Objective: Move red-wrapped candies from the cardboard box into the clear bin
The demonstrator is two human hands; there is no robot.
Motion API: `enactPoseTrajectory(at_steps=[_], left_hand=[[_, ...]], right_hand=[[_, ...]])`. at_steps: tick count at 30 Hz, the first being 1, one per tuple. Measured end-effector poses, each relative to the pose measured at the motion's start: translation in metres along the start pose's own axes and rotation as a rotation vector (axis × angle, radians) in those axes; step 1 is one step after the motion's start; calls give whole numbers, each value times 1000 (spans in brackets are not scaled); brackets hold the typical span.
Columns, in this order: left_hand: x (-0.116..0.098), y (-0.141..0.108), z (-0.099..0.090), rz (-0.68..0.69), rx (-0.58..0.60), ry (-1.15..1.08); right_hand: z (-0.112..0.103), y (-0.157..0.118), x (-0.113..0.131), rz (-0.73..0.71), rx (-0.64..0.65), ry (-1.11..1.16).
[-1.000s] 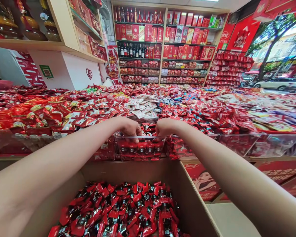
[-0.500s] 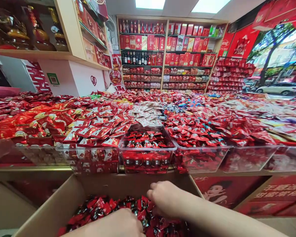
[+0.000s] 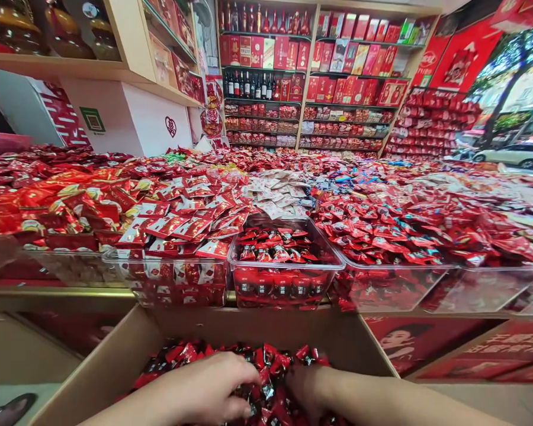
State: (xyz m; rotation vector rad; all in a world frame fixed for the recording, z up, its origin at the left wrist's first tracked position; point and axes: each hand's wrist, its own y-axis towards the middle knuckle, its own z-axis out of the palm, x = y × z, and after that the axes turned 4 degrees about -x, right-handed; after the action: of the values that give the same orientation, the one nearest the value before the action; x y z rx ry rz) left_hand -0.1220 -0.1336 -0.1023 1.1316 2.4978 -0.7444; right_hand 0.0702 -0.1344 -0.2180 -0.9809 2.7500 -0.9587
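Note:
Inside a cardboard box (image 3: 128, 355) at the bottom of the view lies a heap of small candies (image 3: 266, 390) in red and black wrappers. My left hand (image 3: 222, 378) rests over the heap, thumb and curved fingers apart, touching the candies. My right hand (image 3: 308, 384) has sunk into the heap farther right; candies and shadow hide its fingers, so its grip cannot be seen. Just behind the box stands a clear plastic bin (image 3: 288, 269), partly filled with similar red and black candies.
Bins of red-and-white packets (image 3: 182, 236) and red wrapped sweets (image 3: 377, 236) flank the clear bin. More sweets spread across the counter behind. Shelves (image 3: 311, 77) with bottles and red boxes line the back wall. A dark shoe (image 3: 15, 408) shows at the lower left.
My right hand has gone down from above the candies into the heap. My left hand has shifted slightly, now showing its thumb and fingers. The view has tilted down a little.

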Motion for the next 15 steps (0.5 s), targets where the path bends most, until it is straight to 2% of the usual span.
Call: enactPoseTrajectory(at_steps=[3,5,6,8,10,12,15], left_hand=[[5,2,-1,-21,-17,-6],[9,3,0,-43,-23,-20],[11,4,1,-62,-50,-35],[14,6,5,-116,-141,-112],[15,8,8,-156,-222,-290],[13,10,8,-125,-246,-541],[8,13,5,-35,-255,-834]], right_hand=[[-13,-6,3,142,188,-98],[-26,-13,3,162,182,-67],[-33,-17,3,145,123,-25],[-48,-26,3,69,-108,127],[-60,-34,5,-55,-316,399],[-69,-41,9,-171,-378,747],[-74,-50,16,-283,-345,1168]])
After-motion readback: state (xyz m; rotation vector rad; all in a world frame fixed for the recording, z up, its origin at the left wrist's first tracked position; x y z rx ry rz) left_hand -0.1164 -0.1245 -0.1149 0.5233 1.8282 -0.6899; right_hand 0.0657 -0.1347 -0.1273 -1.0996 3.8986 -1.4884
